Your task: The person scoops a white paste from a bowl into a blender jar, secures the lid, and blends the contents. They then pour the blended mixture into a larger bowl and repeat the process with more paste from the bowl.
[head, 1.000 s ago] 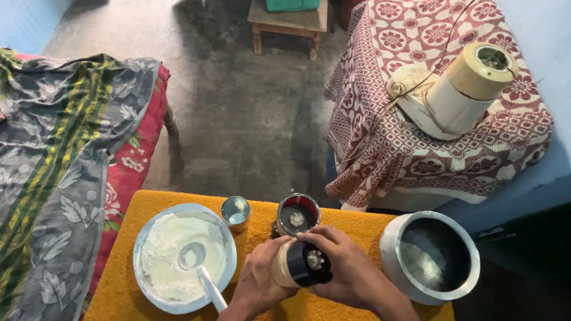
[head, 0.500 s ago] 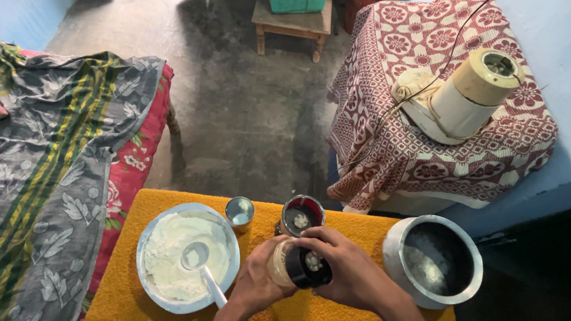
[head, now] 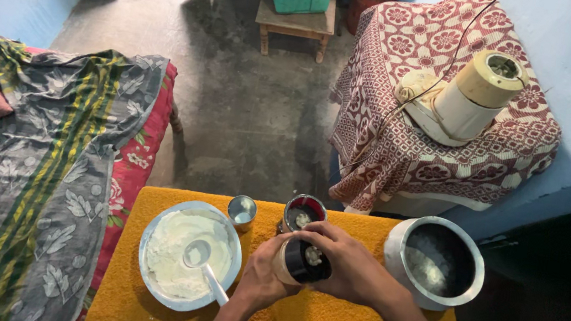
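View: you have one camera only, on the person's head | Direction: it looks steeply down and a little forward | Near part: the yellow-covered table [head: 139, 312] sits at the bottom edge, close under the camera | Far part: the grey floor [head: 235, 97] and the wooden stool [head: 296, 24] lie at the top | Shared part: no second view to compare.

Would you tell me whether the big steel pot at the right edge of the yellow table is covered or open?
Open. The steel pot has no lid on it; its dark inside shows, with a little pale stuff at the bottom.
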